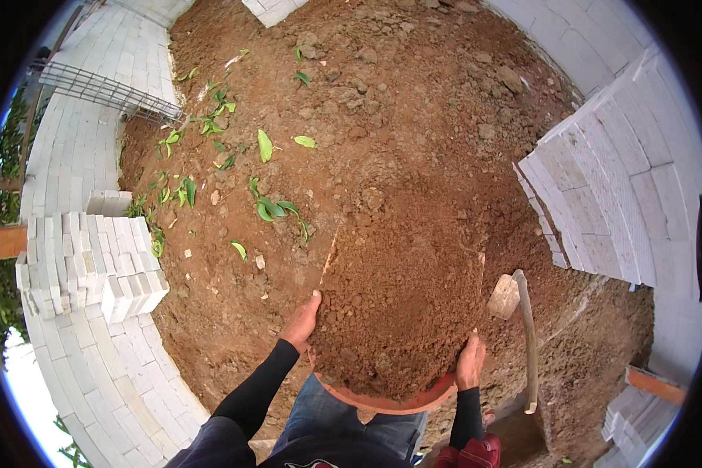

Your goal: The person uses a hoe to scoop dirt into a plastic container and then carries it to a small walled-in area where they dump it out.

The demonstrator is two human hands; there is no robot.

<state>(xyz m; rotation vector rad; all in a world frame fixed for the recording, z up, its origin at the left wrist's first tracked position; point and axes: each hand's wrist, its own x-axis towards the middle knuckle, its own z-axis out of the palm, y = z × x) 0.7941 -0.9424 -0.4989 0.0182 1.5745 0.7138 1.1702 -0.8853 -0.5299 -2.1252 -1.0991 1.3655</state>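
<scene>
A reddish-orange basin (398,405) full of loose brown soil (390,320) is in front of my body. My left hand (303,321) grips its left side, thumb up along the edge, with the other fingers mostly hidden. Lower down on the right side, my right hand (470,360) holds the edge in the same way. The near rim shows as a curved band by my legs. At the far side, soil hides the rim, so I cannot tell where the basin ends and the ground begins. Just right of the basin lies a hoe (529,343) with a wooden handle and a dirt-coated blade.
Pale block walls (101,366) run along the left and right. Stacked blocks (93,261) stand at left, and a block pier (593,187) juts in at right. A steel rebar cage (113,92) and scattered green leaves (265,146) lie at the far left.
</scene>
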